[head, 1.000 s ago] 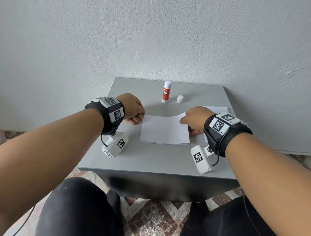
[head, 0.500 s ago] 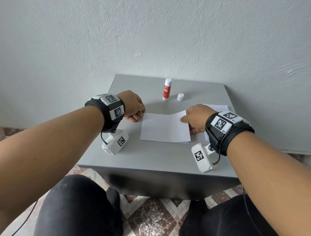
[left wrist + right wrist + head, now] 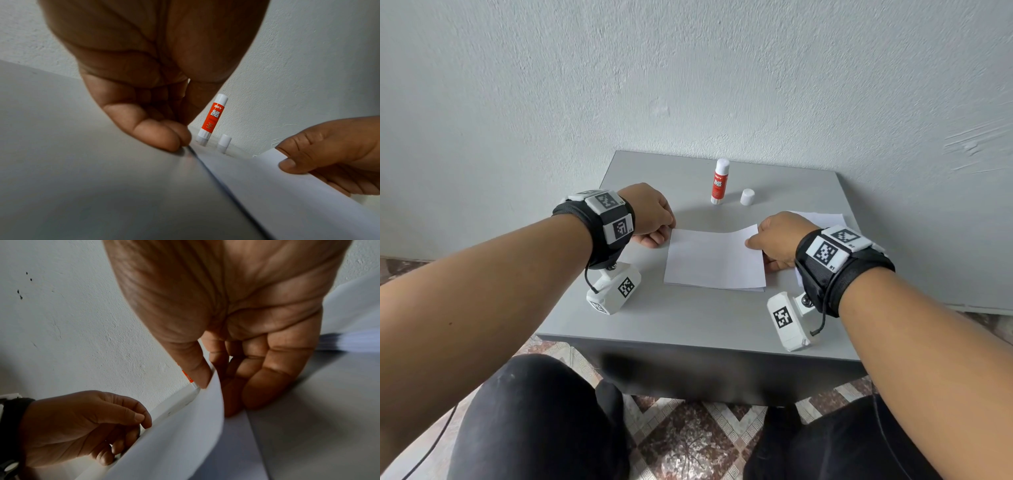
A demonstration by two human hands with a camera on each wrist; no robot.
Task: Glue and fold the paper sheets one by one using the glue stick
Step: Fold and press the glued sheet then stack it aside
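A white paper sheet point(image 3: 714, 262) lies folded in the middle of the grey table point(image 3: 688, 322). My left hand point(image 3: 664, 233) pinches its far left corner low at the table, thumb against curled fingers point(image 3: 183, 142). My right hand point(image 3: 753, 241) pinches the far right corner between thumb and forefinger and holds that corner raised, so the top layer curves up point(image 3: 174, 443). The red and white glue stick point(image 3: 720, 181) stands upright and uncapped behind the sheet. Its white cap point(image 3: 747, 197) stands just to its right.
A stack of white sheets point(image 3: 825, 217) lies at the table's right side, partly under my right wrist. The grey wall rises directly behind the table. My knees are below the table's front edge, over a patterned floor.
Almost nothing: both hands stay at the sheet's far corners, and the right corner remains raised. Only the head view has shifted slightly.
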